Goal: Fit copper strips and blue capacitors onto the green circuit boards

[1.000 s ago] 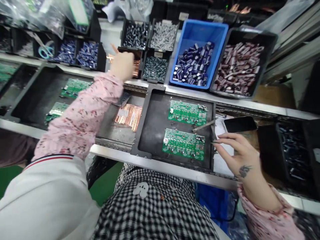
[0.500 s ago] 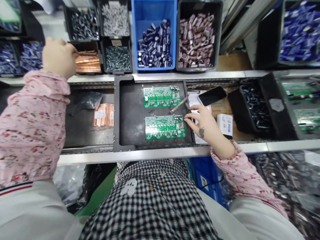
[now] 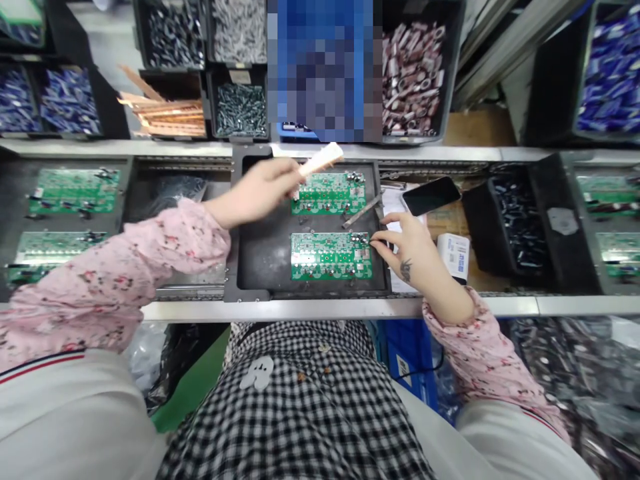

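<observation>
My left hand [image 3: 265, 190] is closed around one end of a pale, copper-coloured strip [image 3: 323, 160]. The strip slants up to the right over the upper green circuit board [image 3: 330, 195], partly covering it. At the right end of the lower green circuit board [image 3: 331, 257], my right hand [image 3: 407, 247] holds thumb and fingertips close together. Whatever may be between those fingertips is too small to make out. Both boards lie in a black tray [image 3: 263, 260]. A thin flat metal piece [image 3: 363, 209] rests across the tray near its right side.
Behind the rail stand a bin of copper-coloured strips [image 3: 173, 119], a bin of small dark parts [image 3: 241, 107] and a bin of brownish cylinders [image 3: 413, 80]. A pixelated patch hides most of a blue bin [image 3: 297, 133]. A phone [image 3: 431, 194] and white box [image 3: 454, 257] lie right.
My left hand has come from the strip bin to above the tray, now carrying a strip. Another tray with boards shows at left. My right hand has barely moved.
</observation>
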### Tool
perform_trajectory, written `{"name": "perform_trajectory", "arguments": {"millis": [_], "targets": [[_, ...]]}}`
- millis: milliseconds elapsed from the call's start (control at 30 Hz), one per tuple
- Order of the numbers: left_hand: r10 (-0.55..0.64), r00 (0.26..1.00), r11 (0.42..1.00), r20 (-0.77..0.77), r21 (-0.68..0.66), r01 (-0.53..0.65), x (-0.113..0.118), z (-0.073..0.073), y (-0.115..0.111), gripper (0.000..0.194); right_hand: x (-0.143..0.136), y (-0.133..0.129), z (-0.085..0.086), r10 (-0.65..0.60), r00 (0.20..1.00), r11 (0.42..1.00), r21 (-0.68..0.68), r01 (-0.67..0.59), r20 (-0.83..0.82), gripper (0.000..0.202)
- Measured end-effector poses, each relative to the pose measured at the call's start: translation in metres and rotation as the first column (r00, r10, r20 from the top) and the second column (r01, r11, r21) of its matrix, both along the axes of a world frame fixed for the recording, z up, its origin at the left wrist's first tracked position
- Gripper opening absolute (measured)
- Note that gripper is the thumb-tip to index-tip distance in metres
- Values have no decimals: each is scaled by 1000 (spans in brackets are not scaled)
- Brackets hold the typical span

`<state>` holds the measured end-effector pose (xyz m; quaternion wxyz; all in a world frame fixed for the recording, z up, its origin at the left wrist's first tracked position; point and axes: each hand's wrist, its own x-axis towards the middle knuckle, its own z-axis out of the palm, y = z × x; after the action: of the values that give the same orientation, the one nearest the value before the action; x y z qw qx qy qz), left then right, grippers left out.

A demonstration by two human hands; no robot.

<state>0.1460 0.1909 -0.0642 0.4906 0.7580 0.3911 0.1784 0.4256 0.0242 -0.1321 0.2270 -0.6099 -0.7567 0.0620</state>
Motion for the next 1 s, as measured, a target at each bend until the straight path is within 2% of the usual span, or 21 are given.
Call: {"name": "perform_trajectory", "arguments": {"millis": [67, 133, 267, 433, 500, 567, 633, 733, 800, 867, 933, 1000], "targets": [[-140, 988, 986, 58, -81, 145, 20, -3, -27, 24, 0, 0, 0, 12, 999, 1000, -9, -11, 42, 17], [-209, 973, 969, 94, -113, 219, 31, -7, -42, 21, -2, -2, 2, 11, 997, 1000, -15, -9, 77, 16], [-193, 978, 979, 80, -49, 197, 34, -15, -48, 20, -9, -5, 14, -17, 995, 1000, 20, 15, 99, 16], [-119, 992, 985, -27, 121, 122, 30, -18, -48, 21, -36, 12, 38, -81, 983, 989, 108, 100, -165, 25], [-95, 990, 975, -105, 192, 114, 30, -14, -47, 19, -51, 25, 44, -50, 982, 986, 148, 78, -180, 23], [-80, 981, 961, -179, 246, 123, 31, -8, -43, 17, -66, 37, 49, 45, 996, 983, 183, -31, -72, 18], [-83, 972, 955, -222, 260, 141, 32, -1, -36, 18, -79, 49, 55, 125, 989, 974, 182, -137, 77, 21], [-130, 957, 962, -259, 200, 184, 34, 9, -20, 24, -87, 65, 65, 163, 962, 968, 154, -200, 221, 31], [-125, 950, 952, -286, 236, 196, 34, 10, -8, 24, -83, 78, 66, 191, 941, 967, 111, -229, 280, 31], [-44, 946, 911, -321, 377, 170, 32, 8, 6, 21, -73, 94, 59, 217, 927, 968, 52, -244, 306, 30], [61, 935, 843, -349, 520, 140, 27, 2, 20, 23, -60, 110, 45, 252, 923, 965, -10, -261, 290, 29], [113, 921, 808, -373, 574, 133, 19, -3, 32, 25, -46, 122, 30, 306, 917, 952, -70, -298, 257, 27]]}}
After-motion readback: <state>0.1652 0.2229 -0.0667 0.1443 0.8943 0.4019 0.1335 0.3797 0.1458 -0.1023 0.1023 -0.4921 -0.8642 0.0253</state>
